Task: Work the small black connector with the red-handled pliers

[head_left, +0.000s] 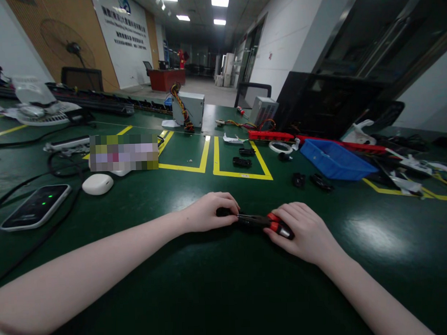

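Observation:
My right hand (302, 228) is closed around the red-and-black handles of a pair of pliers (255, 220). The dark jaws point left, toward my left hand (214, 211). Between the thumb and fingers of that hand is a small black part (222, 212), mostly hidden by the fingers. The plier tips meet or nearly meet this part at the fingertips; I cannot tell how firmly they grip it. Beyond the hands, similar black pieces (242, 162) lie inside a yellow-taped square (242, 175) on the green table (198, 290).
A blue bin (335, 158) stands at right, with black pieces (321, 182) in front of it. Power supplies (192, 109) with cables sit at the back. On the left are a phone-like device (37, 207), a white case (98, 184) and black cables (39, 242).

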Demonstrator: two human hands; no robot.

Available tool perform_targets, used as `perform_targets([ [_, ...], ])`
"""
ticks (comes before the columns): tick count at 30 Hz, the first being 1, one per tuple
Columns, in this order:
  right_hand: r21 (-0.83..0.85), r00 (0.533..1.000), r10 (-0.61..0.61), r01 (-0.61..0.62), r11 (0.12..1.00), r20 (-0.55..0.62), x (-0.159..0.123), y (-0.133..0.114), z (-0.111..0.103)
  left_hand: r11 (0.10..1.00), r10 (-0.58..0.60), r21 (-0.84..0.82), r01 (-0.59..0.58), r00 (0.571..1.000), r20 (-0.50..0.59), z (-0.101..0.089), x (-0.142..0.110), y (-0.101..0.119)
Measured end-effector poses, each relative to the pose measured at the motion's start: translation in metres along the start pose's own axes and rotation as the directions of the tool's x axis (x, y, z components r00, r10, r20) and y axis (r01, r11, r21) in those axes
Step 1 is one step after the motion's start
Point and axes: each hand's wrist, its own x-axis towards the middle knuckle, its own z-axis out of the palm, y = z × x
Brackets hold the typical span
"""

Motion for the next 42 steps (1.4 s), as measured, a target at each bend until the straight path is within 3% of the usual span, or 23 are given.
perform_targets([
  [42,0.064,0.997,0.069,-0.072,0.995,0.045,0.0005,-0.0024,-0.0016,0.995,0.018,0.099,-0.020,1.000,0.022,-0.0002,0.0008,0.0008],
])
